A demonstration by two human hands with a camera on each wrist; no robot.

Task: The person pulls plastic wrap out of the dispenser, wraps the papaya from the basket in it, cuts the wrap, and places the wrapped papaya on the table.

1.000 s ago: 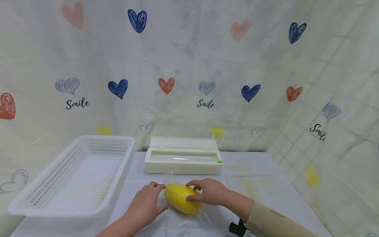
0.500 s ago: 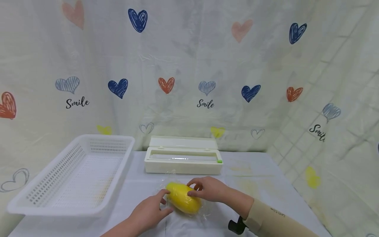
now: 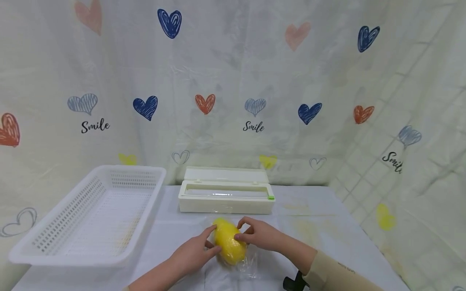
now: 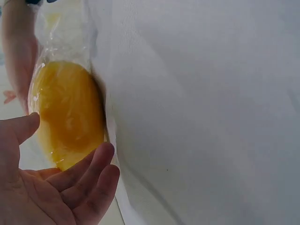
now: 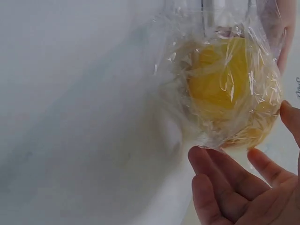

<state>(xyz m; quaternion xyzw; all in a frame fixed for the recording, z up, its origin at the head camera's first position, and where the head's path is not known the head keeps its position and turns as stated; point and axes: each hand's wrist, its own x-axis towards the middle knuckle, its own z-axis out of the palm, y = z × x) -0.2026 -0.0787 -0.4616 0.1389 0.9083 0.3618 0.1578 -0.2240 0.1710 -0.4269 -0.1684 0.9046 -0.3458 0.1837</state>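
A yellow oval fruit, mango-like in shape and wrapped in clear plastic film, rests on the white cloth between the two hands. My left hand holds its left side, index finger near the top and thumb lower down. From the other side my right hand has thumb and bent fingers at the upper right of the wrap. Loose film spreads out at the fruit's near end. In the left wrist view the left fingers curl below the fruit. The right wrist view shows crumpled film around it.
Behind the hands stands a white cling film dispenser with its lid raised and a roll inside. A white plastic basket with slotted sides occupies the left of the table. A heart-printed curtain hangs behind the table.
The fruit has turned from lying slanted to more upright in the head view, its far end shifting right. My left hand has moved right along with it; the right hand has barely moved.
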